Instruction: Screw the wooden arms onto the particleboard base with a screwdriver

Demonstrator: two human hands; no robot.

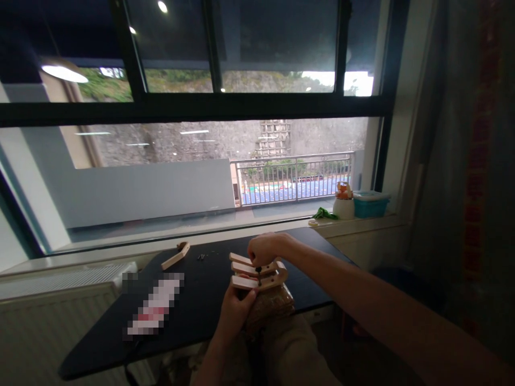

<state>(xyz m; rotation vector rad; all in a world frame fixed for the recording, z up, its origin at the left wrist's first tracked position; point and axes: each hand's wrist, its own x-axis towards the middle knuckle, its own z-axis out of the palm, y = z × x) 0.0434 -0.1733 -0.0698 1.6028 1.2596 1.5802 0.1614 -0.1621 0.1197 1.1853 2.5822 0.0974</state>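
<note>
A pale wooden piece with several parallel slats, curved at the right end and dotted with dark holes [271, 279], sits at the table's near edge. My left hand [237, 305] grips its near slat from below, thumb along the side. Above the far slats, my right hand [265, 247] is closed in a fist; whatever it holds is hidden. A small dark part [258, 269] shows just beneath that fist, against the slats. Under the wooden piece lies a brown package in shiny clear wrapping [276, 308].
On the black table [213, 311] are a loose angled wooden piece [176, 256], small dark screw-like bits [201, 257] and a pixelated pinkish item [155, 306]. A teal box [370, 206], a white container [343, 208] and green cloth [324, 214] line the sill. A radiator [60, 305] stands left.
</note>
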